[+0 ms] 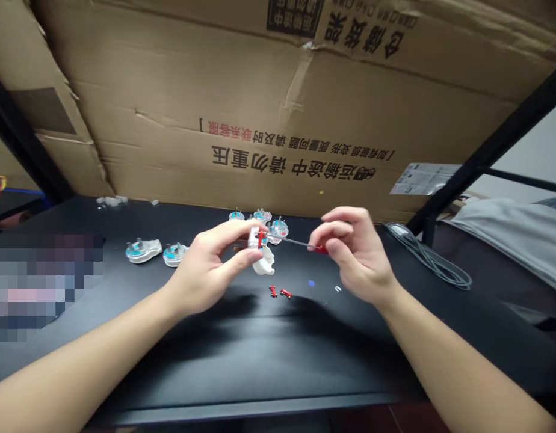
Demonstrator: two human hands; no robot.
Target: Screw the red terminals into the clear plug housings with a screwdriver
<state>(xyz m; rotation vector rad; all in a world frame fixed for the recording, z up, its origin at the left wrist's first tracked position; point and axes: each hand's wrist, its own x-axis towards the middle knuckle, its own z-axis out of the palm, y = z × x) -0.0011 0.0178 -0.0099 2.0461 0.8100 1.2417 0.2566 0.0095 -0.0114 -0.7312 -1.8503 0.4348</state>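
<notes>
Bare forearms point(79, 355) | left hand point(206, 270) curled, gripping white plug point(255, 239) | right hand point(357, 252) pinching red-handled screwdriver point(321, 249) against plug

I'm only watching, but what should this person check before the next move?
1. Left hand gripping the plug: ok.
2. Right hand holding the screwdriver: ok.
3. Screwdriver tip seated in the plug: cannot tell, too small and partly hidden.
4. White shell secure against the plug: cannot tell.
5. Red parts lying on the desk, away from both hands: ok.
</notes>
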